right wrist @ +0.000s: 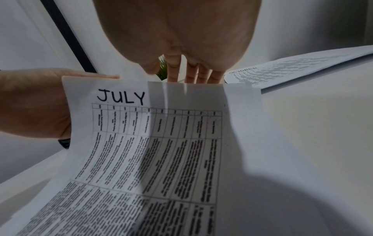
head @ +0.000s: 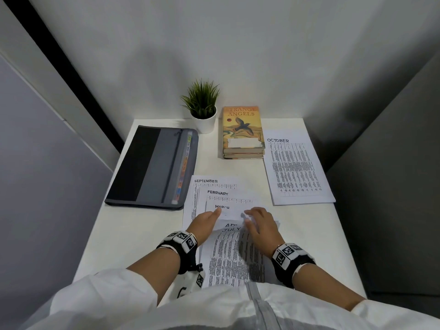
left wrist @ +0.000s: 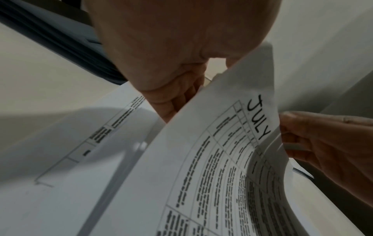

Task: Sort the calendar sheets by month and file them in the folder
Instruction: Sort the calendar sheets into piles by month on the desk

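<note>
Several calendar sheets lie fanned near the table's front: September (head: pixel 209 181), February (head: pixel 220 194) and March (head: pixel 220 207), with April peeking above the July sheet (head: pixel 235 256). Both hands sit at the July sheet's (right wrist: pixel 141 143) top edge, which is lifted and curved. My left hand (head: pixel 212 217) holds its top left corner, fingers (left wrist: pixel 181 92) behind the paper. At the top right, my right hand (head: pixel 252 217) pinches the edges of several sheets (left wrist: pixel 281 137). The grey folder (head: pixel 154 165) lies shut at the left. An October sheet (head: pixel 295 167) lies apart at the right.
A potted plant (head: pixel 202 108) and a short stack of books (head: pixel 242 132) stand at the back against the wall. The white table (head: pixel 142 234) is boxed in by grey panels left and right. Bare tabletop shows in front of the folder.
</note>
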